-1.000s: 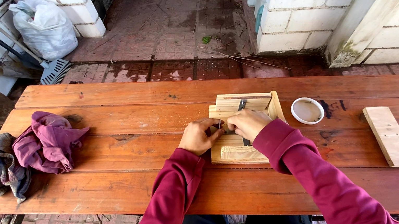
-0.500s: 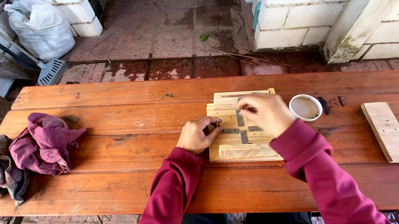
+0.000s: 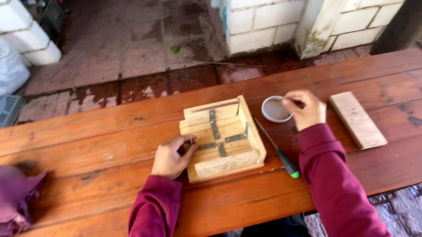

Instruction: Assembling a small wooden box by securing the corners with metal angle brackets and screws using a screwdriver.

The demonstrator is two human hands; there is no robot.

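Wooden frame (image 3: pixel 222 139) with metal brackets, mid-surface (image 3: pixel 96 208). Left hand (image 3: pixel 172 157) against its left edge, fingers pinching a small screw upright. Right hand (image 3: pixel 305 108) at the small white cup (image 3: pixel 275 109), fingertips curled at its rim; anything gripped, cannot tell. Green-handled screwdriver (image 3: pixel 278 150) lying between, untouched.

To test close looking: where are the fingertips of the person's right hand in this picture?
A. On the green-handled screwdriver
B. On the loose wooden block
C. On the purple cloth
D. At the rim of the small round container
D: the right hand reaches its fingertips to the rim of the small round container, while the screwdriver lies untouched on the table.
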